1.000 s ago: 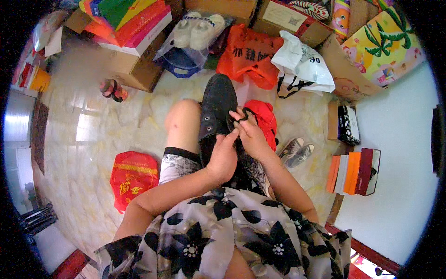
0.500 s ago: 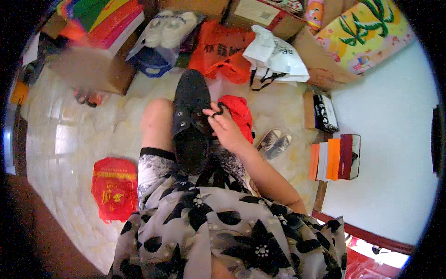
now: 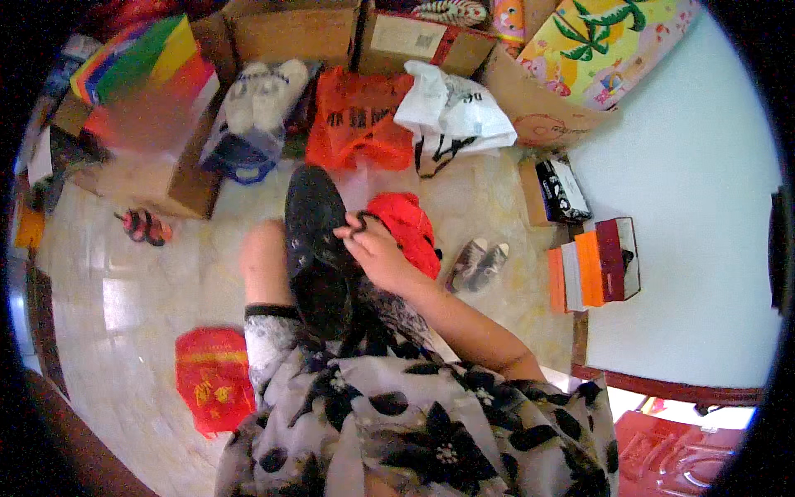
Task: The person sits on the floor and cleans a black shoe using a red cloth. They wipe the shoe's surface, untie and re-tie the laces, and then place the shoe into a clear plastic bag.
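A black shoe (image 3: 316,195) lies over my lap, toe pointing away, its metal eyelets showing along the front and its dark opening toward me. My right hand (image 3: 377,257) is at the right side of the shoe, fingers pinched together on a thin black cord that looks like a shoelace (image 3: 362,219). Part of the cord loops over the fingers. Behind that hand sits a bright red bag or cloth bundle (image 3: 406,224). My left hand does not show.
A red printed bag (image 3: 214,381) lies on the floor at left. Dark sneakers (image 3: 478,265) stand at right, near stacked boxes (image 3: 590,267) along the wall. Farther off are an orange-red bag (image 3: 358,116), a white bag (image 3: 455,108) and cardboard boxes (image 3: 294,37).
The whole view has shifted, so floor things sit lower in the picture. The shoe and my right hand keep nearly the same place relative to each other, the cord still in the fingers.
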`<state>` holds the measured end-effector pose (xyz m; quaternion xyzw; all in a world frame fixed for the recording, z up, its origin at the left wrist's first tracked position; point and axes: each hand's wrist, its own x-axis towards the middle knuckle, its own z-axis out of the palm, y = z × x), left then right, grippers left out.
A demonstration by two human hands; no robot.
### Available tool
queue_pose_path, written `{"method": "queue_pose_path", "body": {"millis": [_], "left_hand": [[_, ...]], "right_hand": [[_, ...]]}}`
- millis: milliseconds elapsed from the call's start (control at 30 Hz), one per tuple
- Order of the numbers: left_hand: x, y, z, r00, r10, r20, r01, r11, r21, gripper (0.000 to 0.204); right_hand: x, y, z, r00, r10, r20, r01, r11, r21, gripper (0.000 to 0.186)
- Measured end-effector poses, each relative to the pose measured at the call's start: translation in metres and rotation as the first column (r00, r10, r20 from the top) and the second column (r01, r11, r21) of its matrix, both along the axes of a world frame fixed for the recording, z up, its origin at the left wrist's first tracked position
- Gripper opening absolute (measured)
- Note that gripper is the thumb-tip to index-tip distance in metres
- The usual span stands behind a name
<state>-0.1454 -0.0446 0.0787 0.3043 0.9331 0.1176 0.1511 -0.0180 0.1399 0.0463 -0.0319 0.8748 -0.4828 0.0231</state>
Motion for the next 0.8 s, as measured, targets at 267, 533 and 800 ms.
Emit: {"method": "queue_pose_path", "body": {"millis": [267,533,800], "left_hand": [[-0.009,0.007,0.008,1.0,-0.01,-0.009,0.01,1.0,-0.004,0.039],[0.042,0.004,-0.017,0.997,-0.035,-0.066,0.032,0.998,-0.054,0.042],[0.014,-0.008,0.083,0.954,0.041,-0.296,-0.013,0.995,0.098,0.045]], "right_hand": [[0.019,-0.009,-0.059,0.983,-0.118,-0.139,0.109,0.992,-0.071,0.012],[0.078,0.013,-0.091,0.991,-0.116,-0.074,0.091,0.956,-0.28,0.027],[0.044,0.075,0.036,0.905,-0.323,0.276,0.425,0.682,-0.595,0.031]]}}
